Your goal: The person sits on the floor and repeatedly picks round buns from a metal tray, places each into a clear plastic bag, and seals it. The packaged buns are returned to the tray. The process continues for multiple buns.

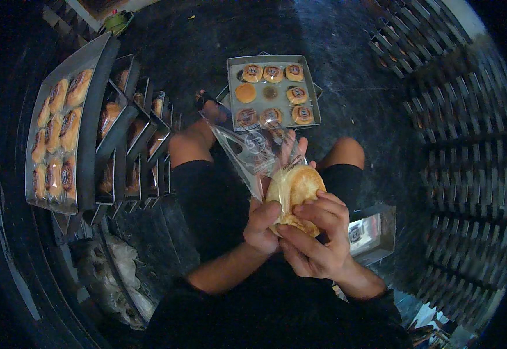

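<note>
My left hand (262, 224) holds a clear printed plastic bag (253, 150), its thumb over the near side and its fingers behind the film. A golden-brown bun (306, 183) sits partly within the film, above my lap. My right hand (325, 235) grips the bun's near and right edges with fingertips. Beyond my hands, a metal baking tray (275, 61) bears several bagged buns (297, 94). One bun (245, 93) on it looks unwrapped, beside a dark round mark (270, 92). The bag's far end overlaps the tray's near edge in view.
At left, stacked metal trays (88, 126) hold several bagged buns (52, 135). A box of printed plastic bags (364, 233) stands by my right forearm. Rows of metal racks or trays (471, 174) line the right side. A crumpled plastic sack (118, 270) lies at lower left.
</note>
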The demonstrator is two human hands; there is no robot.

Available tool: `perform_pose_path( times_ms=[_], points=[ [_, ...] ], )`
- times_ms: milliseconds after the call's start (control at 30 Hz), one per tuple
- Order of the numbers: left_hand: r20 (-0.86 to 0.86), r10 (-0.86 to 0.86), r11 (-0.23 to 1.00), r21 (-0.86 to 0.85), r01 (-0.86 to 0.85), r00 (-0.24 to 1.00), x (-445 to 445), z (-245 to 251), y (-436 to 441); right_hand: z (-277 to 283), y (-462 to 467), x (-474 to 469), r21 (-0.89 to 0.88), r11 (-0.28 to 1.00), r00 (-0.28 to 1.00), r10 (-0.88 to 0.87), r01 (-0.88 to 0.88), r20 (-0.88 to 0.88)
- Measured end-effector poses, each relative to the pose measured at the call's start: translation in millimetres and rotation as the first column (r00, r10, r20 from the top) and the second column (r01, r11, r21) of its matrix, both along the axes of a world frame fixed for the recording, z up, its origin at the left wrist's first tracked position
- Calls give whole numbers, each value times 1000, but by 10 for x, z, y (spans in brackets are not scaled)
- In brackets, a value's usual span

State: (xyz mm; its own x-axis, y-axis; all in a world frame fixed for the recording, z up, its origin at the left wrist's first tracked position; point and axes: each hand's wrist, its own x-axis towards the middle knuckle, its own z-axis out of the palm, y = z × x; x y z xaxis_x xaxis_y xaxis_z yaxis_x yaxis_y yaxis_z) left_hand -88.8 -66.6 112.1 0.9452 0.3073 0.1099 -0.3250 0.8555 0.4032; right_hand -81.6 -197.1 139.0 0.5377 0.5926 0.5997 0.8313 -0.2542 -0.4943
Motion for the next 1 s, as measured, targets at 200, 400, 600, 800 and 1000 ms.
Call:
perform_pose_path(
  times_ms=[200,400,600,800,1000],
  points=[
    [21,30,999,37,-30,999,-13,-80,48,-25,58,21,-10,1000,1000,4,-4,22],
    [39,-38,998,-43,40,999,-10,-149,95,175,56,96,-103,993,998,51,-54,-30],
    [130,-29,993,-109,43,991,-14,-43,65,36,-26,91,10,995,991,101,-101,-82],
    [201,-2,996,-91,21,980,18,-73,84,4,11,15,46,999,998,11,-8,-66],
    [178,-23,996,90,7,984,16,-114,72,29,91,-25,51,996,995,-64,68,-75]
  ],
)
